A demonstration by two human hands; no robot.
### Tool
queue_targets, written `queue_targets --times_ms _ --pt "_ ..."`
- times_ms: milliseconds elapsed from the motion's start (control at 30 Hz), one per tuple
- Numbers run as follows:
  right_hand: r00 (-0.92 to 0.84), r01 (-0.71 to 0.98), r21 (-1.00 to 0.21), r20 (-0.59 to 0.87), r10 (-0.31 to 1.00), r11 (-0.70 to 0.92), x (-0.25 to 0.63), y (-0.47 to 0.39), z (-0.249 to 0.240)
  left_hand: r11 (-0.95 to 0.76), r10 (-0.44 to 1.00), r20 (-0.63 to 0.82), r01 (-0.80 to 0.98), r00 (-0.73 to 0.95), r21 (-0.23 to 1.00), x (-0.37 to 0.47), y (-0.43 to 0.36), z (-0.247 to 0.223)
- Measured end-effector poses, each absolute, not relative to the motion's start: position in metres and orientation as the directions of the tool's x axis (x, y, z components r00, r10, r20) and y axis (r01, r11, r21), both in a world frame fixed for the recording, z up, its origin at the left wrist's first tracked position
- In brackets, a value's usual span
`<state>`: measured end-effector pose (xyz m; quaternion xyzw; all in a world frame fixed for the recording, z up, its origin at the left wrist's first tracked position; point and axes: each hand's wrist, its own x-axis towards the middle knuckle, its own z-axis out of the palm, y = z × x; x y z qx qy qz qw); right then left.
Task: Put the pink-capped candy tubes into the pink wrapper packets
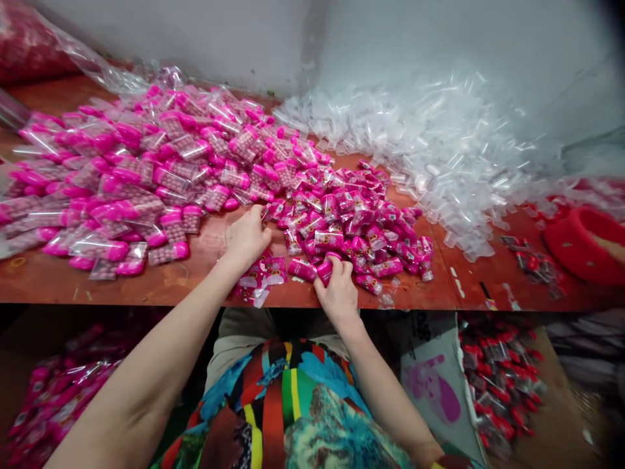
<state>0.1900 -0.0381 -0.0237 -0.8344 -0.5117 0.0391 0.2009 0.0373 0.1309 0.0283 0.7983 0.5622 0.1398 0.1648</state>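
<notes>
My right hand (338,290) is closed around a small pink-wrapped candy bottle (324,271) at the front of the pile. Another wrapped bottle (302,269) lies just left of it. My left hand (247,237) has its fingers curled and pressed together at the pile's left edge; what they pinch, if anything, is hidden. Below that hand are flat pink printed sleeves (266,272) on the red table (209,273). The heap of pink-wrapped bottles (349,215) lies beyond both hands. To the left is a large heap of clear bottles (170,176) with pink caps and small pink balls inside.
Clear empty plastic containers (439,143) are heaped at the back right against the wall (234,39). A red bowl-like container (581,244) stands at the right. Under the table edge are pink packs (63,397) at left and a box of red-capped pieces (502,384) at right.
</notes>
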Motion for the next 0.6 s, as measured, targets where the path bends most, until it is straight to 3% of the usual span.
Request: queue_targets --times_ms 100,200,267,467,600 --pt "0.509 0.823 -0.374 0.148 0.848 -0.429 0.189 -0.032 -0.024 -0.478 0.844 0.063 0.693 0.533 0.539 0.04 0.093 0.028" --pt "0.506 0.833 -0.333 0.134 0.852 -0.443 0.189 -0.026 -0.023 -0.616 0.7 -0.047 0.637 0.712 0.464 0.049 0.055 0.019" --pt "0.507 0.827 -0.352 0.125 0.853 -0.439 0.192 -0.028 -0.02 -0.657 0.661 -0.12 0.648 0.741 0.385 0.056 0.043 0.012" --pt "0.55 0.724 -0.604 0.214 0.808 -0.333 0.229 -0.068 -0.013 -0.694 0.659 -0.156 0.675 0.736 0.252 0.067 0.056 0.01" --pt "0.608 0.756 -0.484 0.268 0.747 -0.441 0.261 -0.099 -0.019 -0.698 0.664 -0.15 0.68 0.732 0.224 0.07 0.064 0.017"
